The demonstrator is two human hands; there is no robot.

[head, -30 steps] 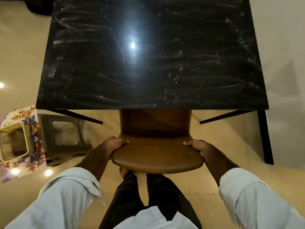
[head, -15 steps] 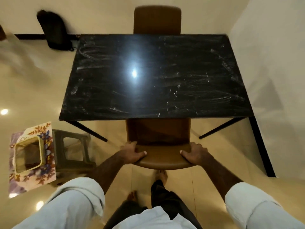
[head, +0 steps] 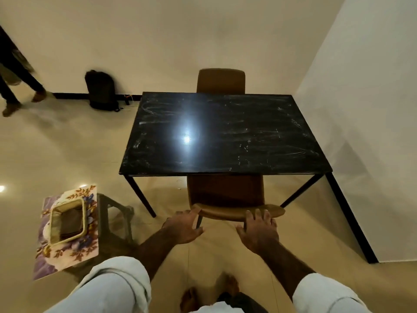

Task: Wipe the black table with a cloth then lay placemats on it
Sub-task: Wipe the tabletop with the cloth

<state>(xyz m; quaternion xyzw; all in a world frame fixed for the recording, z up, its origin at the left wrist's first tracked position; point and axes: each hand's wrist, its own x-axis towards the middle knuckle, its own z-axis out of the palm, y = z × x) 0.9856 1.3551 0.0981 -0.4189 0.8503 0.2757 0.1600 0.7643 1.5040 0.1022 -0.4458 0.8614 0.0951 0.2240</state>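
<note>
The brown padded chair (head: 225, 195) is being tucked under the black marble-patterned table (head: 225, 136); the left hand (head: 184, 228) and right hand (head: 259, 231), fingers spread loose on its backrest, should be kept level.

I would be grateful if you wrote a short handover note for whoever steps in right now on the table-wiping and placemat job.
Left hand: open, empty, fingertips at the top edge of the near brown chair.
Right hand: open, empty, fingers resting on that chair's backrest.
The chair is tucked under the near side of the black table.
The tabletop is bare and streaked with whitish smears, so wiping looks not done.
A floral placemat lies on a stool to the left, with a basket on top; no cloth is clearly visible.
Left to do: find the cloth, wipe, then lay the placemats.
</note>
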